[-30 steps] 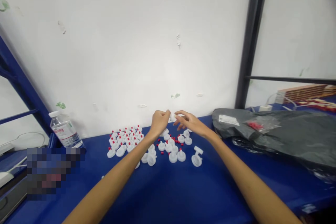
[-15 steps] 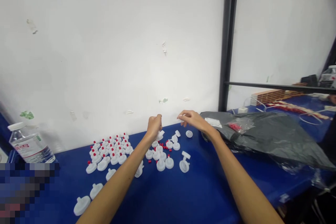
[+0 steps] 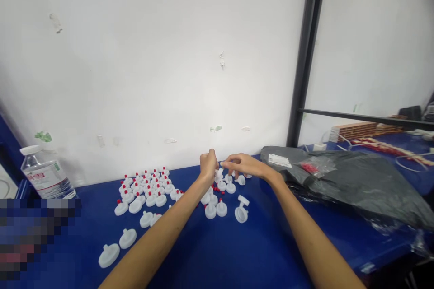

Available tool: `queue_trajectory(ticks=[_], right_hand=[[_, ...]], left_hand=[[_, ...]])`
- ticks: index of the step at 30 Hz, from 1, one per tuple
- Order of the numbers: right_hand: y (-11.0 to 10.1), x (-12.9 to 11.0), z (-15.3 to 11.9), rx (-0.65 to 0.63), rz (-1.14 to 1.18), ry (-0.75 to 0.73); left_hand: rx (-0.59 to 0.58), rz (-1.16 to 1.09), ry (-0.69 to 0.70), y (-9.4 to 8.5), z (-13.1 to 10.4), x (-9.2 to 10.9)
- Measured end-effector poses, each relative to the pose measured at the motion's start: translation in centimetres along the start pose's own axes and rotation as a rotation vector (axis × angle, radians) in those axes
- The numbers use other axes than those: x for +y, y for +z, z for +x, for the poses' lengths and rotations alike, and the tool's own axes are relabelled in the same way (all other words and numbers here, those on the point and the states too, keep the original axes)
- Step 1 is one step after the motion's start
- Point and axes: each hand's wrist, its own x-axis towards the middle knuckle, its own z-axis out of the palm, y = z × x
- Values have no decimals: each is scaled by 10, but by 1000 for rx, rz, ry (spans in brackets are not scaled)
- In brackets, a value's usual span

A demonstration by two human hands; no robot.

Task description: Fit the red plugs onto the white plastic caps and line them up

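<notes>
My left hand is closed, its fingertips turned toward the right hand. A white plastic cap shows just under its fingers and appears gripped there, partly hidden. My right hand is close beside it, with fingers bent and apart, and nothing visible between them. Loose white round caps lie below the hands around small red tips. One white cap with a flat piece raised on it lies farther right. To the left, white caps with red tips stand in rows.
Larger white caps without red tips lie at the front left. A clear labelled bottle stands at the far left. A dark grey plastic bag with a small packet of red pieces covers the right side. A black post rises behind.
My left hand has moved right, and the white cap under it has shifted along. My right hand has come lower and closer to the left. The view has swung slightly left.
</notes>
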Motion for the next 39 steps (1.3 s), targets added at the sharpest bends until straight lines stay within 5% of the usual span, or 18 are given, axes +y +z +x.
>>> queue_trajectory(ticks=[6,23,33,39], right_hand=[[24,-7,10,-89,291,-74],[22,-13,8,-141,508,-81],[21,-16,8,-143,384,-59],[-12,-4,-4,-127,197,7]], left_hand=[[132,-99,20,1,-2,7],[119,-414,-87,-6,0,24],[89,-131,-8,-2,-3,20],[-16,329,104,-8,-3,18]])
